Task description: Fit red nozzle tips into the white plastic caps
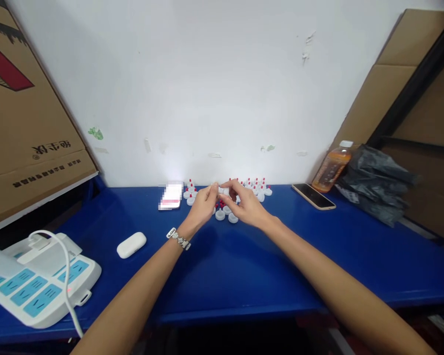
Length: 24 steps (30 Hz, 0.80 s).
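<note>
Over the back middle of the blue table, my left hand and my right hand meet with closed fingers. Between the fingertips is a small white plastic cap, pinched from the right by my right thumb and fingers and at its left end by my left hand. Its finer detail is too small to make out. Beneath and behind the hands stand several white nozzle caps with red tips. A few white caps without visible red tips sit just in front. Some small red tips show between the hands, partly hidden.
Left on the table are a white earbud case, a power strip with a white cable, and a lit phone. At right lie a dark phone, an orange drink bottle and a black plastic bag. Cardboard boxes flank both sides.
</note>
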Tool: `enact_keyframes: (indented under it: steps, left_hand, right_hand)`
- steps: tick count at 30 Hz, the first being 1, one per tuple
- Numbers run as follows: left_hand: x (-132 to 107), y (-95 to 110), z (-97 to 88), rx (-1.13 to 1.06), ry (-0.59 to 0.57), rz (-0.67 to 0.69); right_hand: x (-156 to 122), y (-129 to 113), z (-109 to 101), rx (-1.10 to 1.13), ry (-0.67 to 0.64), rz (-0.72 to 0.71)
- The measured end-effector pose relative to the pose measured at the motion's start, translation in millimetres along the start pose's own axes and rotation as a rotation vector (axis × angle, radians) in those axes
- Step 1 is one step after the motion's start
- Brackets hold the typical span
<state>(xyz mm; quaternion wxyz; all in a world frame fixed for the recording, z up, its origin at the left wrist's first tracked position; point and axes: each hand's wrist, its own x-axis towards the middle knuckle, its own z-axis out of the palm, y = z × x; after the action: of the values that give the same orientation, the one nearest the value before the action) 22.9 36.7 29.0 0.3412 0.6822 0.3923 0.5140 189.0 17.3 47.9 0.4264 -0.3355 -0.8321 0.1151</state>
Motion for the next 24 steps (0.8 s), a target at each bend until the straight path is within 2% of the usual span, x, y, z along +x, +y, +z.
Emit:
enact_keyframes:
  steps: [8,14,18,21,24]
  left_hand:
    - [-0.3,3.0,3.7,-0.227,-0.122,-0.248]
    - [-3.6,10.1,2.7,-0.37,-0.08,-0.305]
    - [-5.5,12.0,4.4,-0.432,-0.052,-0.374]
    - [-5.9,12.4,6.4,-0.341,-0.045,-0.309]
    - [-3.5,11.6,-2.0,-0.155,-0.017,-0.206]
  right_hand:
    - [3.5,3.3,2.4,-0.267,-0.097,-0.054]
    - [9.0,3.7,5.9,-0.41,-0.086,-0.188]
    - [9.5,1.9,7.0,-0.467,-0.081,-0.226]
    - [8.6,0.2,9.3,-0.326,-0.073,-0.117]
    - [8.6,2.1,8.0,0.02,-0.053,0.161]
